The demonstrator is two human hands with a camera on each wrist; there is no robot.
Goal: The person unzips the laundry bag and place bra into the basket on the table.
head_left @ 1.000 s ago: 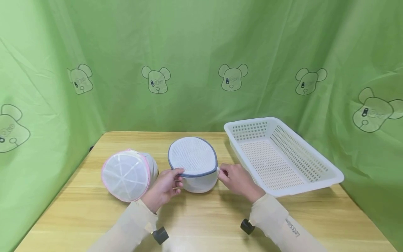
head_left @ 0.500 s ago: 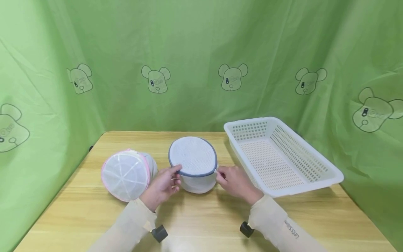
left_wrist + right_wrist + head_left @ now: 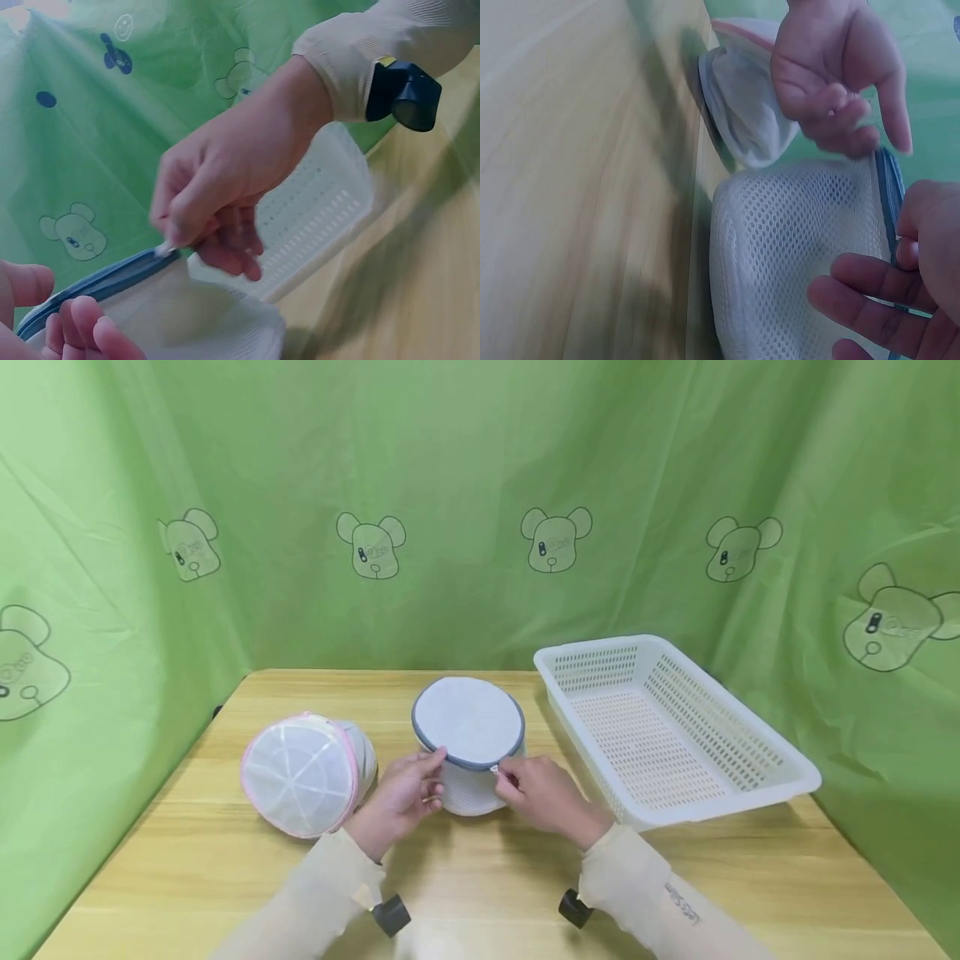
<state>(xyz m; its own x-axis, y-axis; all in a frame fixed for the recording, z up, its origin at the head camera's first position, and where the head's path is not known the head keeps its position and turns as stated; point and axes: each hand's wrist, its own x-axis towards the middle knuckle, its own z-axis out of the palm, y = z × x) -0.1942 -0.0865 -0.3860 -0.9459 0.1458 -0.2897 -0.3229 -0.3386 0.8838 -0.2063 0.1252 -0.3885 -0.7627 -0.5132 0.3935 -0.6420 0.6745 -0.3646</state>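
A white cylindrical mesh laundry bag (image 3: 468, 722) with a grey-blue zipped rim stands mid-table, its round top facing up and tilted toward me. My left hand (image 3: 405, 793) pinches the rim at the front left, thumb on top and fingers bent below. At the front right, my right hand (image 3: 543, 789) pinches the small white zipper pull (image 3: 494, 769) between thumb and index finger. The right wrist view shows the bag's honeycomb mesh side (image 3: 787, 247) below both hands. In the left wrist view the right hand's other fingers (image 3: 232, 251) curl loosely beneath the pull.
A second mesh bag (image 3: 300, 777) with pink trim lies on its side, left of the left hand. To the right, a white perforated plastic basket (image 3: 581, 743) sits angled, close to the right hand. A green curtain (image 3: 465, 460) with bear prints surrounds the wooden table (image 3: 187, 877).
My right hand has drawn the zipper pull leftward along the front of the rim. The bag has shifted slightly right and away, and the left hand has moved right with it.
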